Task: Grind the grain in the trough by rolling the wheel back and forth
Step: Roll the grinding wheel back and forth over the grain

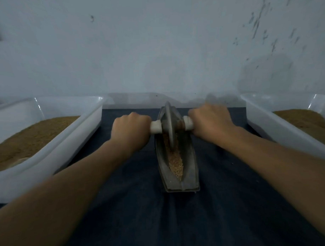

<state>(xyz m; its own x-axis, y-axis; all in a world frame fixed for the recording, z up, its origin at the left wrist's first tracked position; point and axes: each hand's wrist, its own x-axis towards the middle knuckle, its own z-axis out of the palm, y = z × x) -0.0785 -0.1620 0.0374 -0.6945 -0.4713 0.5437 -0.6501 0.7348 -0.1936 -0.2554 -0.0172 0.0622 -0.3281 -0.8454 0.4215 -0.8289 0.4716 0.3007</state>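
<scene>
Left tub (74,144) and right tub (280,135) — white, holding brown meal (29,138) — flank dark cloth (135,206).

Pretty dim overall, with a bluish-grey cast. Soft flat light, no hard glare, just thin glints on the tubs (37,108). Faint grey shadow on the wall (266,73), upper right. Slight motion blur on left hand (130,129) and right hand (211,121). Soft focus everywhere. Wide-angle stretch at the edges, worst on the arms (50,209).
</scene>
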